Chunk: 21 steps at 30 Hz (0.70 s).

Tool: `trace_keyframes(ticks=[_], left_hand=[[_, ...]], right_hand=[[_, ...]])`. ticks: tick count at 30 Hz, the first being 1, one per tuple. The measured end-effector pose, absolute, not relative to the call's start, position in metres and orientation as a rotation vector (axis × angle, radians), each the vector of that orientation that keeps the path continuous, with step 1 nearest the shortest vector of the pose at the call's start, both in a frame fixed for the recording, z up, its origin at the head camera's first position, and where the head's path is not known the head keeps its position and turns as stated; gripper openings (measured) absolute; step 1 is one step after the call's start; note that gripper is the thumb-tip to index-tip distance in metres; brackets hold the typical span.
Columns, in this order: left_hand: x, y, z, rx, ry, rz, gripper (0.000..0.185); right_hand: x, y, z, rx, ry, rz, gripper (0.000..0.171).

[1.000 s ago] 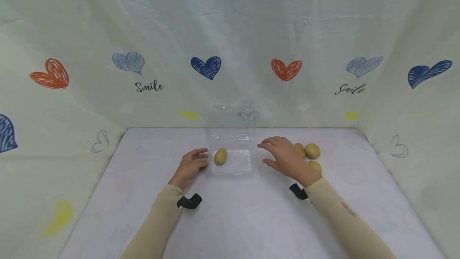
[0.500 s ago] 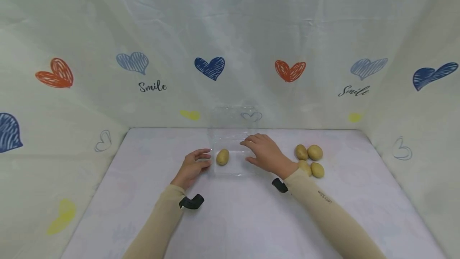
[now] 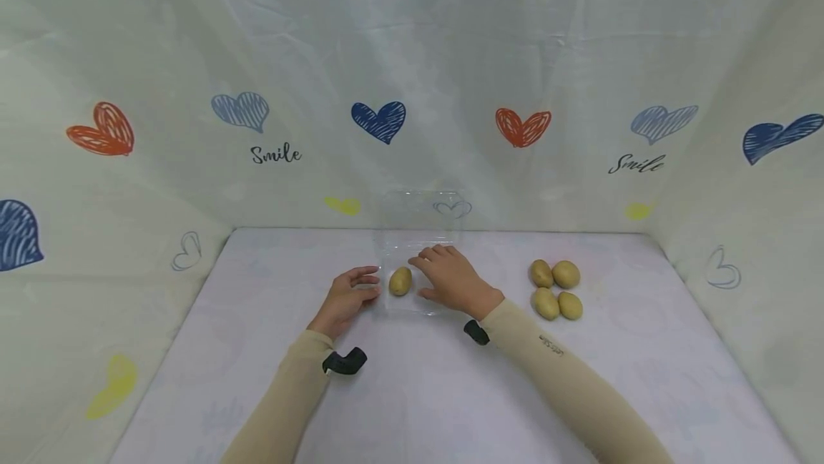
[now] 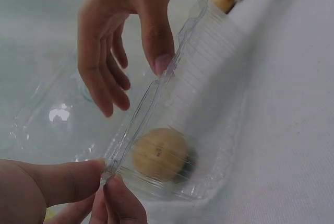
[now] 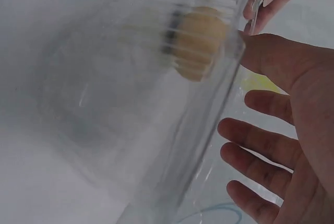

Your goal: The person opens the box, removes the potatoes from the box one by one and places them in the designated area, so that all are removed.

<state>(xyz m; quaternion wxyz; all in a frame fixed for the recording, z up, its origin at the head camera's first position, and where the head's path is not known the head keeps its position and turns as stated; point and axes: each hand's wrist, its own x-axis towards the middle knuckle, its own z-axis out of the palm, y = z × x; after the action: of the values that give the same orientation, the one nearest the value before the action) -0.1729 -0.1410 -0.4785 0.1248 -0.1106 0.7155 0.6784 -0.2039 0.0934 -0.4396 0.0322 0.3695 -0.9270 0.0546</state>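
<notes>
A clear plastic clamshell box (image 3: 418, 307) stands on the table, its lid (image 3: 421, 210) raised at the back. One potato (image 3: 400, 281) lies in the left part of the box; in the left wrist view the same potato (image 4: 159, 153) shows through the ribbed wall. My left hand (image 3: 347, 299) pinches the box's left rim between thumb and fingers (image 4: 73, 179). My right hand (image 3: 450, 279) is over the box just right of the potato, fingers spread and slightly bent, holding nothing. Its thumb comes right at the box's rim in the right wrist view.
Several potatoes (image 3: 546, 302) lie grouped on the white table (image 3: 412, 392) to the right of the box. Behind the table hangs a pale curtain (image 3: 444, 42) printed with hearts, and the raised lid stands close before it.
My right hand has moved left from beside the loose potatoes to over the box, near the potato inside. The left hand has stayed at the rim. The head view has shifted slightly.
</notes>
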Motion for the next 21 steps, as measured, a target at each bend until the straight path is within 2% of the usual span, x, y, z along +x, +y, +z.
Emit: trace_keyframes(ticks=[13,21], left_hand=[[-0.172,-0.141,-0.476,-0.329,2.087,1.963,0.047],[-0.17,-0.14,-0.473,-0.318,2.089,1.968,0.047]], right_hand=[[-0.203,0.077,-0.448,1.177,-2.825,0.115,0.052],[-0.203,0.072,-0.448,1.194,-2.838,0.12,0.055]])
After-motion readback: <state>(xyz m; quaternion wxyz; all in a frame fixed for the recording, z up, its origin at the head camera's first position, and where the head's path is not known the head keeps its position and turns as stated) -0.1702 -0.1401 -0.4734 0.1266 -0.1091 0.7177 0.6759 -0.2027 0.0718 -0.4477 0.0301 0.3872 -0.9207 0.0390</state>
